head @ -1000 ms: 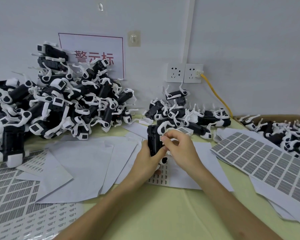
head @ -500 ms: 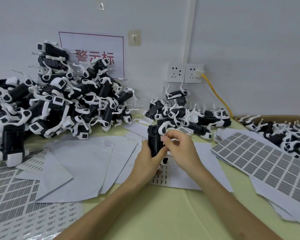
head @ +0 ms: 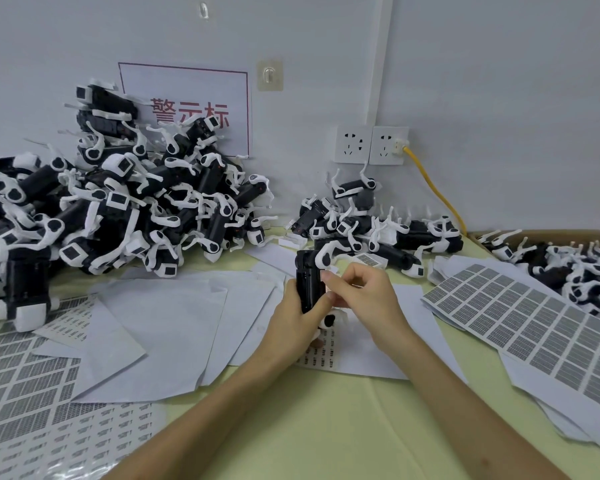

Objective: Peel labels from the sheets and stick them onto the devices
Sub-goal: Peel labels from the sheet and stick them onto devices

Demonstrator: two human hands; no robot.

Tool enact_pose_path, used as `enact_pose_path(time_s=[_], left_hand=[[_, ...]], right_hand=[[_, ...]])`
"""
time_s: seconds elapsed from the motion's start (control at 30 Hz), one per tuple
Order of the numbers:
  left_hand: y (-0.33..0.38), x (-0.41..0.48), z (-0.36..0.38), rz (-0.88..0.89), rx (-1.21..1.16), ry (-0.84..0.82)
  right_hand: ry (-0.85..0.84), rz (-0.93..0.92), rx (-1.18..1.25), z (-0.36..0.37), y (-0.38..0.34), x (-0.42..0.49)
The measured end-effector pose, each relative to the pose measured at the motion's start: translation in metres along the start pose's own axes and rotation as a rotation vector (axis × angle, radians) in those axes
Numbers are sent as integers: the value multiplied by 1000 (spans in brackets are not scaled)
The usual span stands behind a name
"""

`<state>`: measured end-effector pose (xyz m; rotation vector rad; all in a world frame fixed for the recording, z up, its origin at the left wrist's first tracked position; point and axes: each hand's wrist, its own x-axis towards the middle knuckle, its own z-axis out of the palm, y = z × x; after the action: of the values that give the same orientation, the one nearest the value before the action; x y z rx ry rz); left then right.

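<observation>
little has moved over the last second: both my hands stay on the same device [head: 307, 284], held upright just above the table [head: 326, 431] in the middle of the view. my left hand [head: 293, 329] grips its black body from the left and below, fingers wrapped round it. my right hand [head: 366, 299] pinches the device's right edge with curled thumb and forefinger; those fingertips hide that spot, so i cannot tell whether a label lies under them.

under my wrists lies a sheet of small labels [head: 321, 360], partly covered by both hands. blank white papers [head: 160, 327] overlap to the left of it. further left, grey label sheets [head: 25, 393] run off the view's edge, and a big grey label sheet [head: 534, 327] lies to the right.

behind the papers a tall pile of devices [head: 136, 209] leans at the wall on the left, and a smaller pile [head: 378, 230] sits just behind the held one. a cardboard box [head: 548, 233] at the far right holds more devices. on the wall are a red-framed sign [head: 194, 95], partly hidden by the tall pile, two sockets [head: 371, 145] and a yellow cable [head: 437, 192].
</observation>
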<state>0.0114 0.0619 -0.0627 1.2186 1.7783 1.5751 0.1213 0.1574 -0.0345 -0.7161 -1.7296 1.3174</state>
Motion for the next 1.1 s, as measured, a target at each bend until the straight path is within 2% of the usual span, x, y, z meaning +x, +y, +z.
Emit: enact_pose_path(time_s=[0.17,0.27,0.37,0.5,0.8,1.1], left_hand=[[9,2,-5,-18,-137,-118],[12,2,-9,-9,-135,-178],[15,-1,-11,8,-135,-226],[16,-3,-16,-6,-127,-322],[13,-4,-20,-27,-76,-324],[26,-10,-20,-98,-43,-384]], right_hand=[[-123,40,52,5,-1,-1],[-213,18,90,2,-5,-3],[-213,-60,-7,-1,-8,-3],[-285,-59,25,-5,-8,-3],[-354,-27,111,-9,-7,-2],[-349,-37,16,-10,1,0]])
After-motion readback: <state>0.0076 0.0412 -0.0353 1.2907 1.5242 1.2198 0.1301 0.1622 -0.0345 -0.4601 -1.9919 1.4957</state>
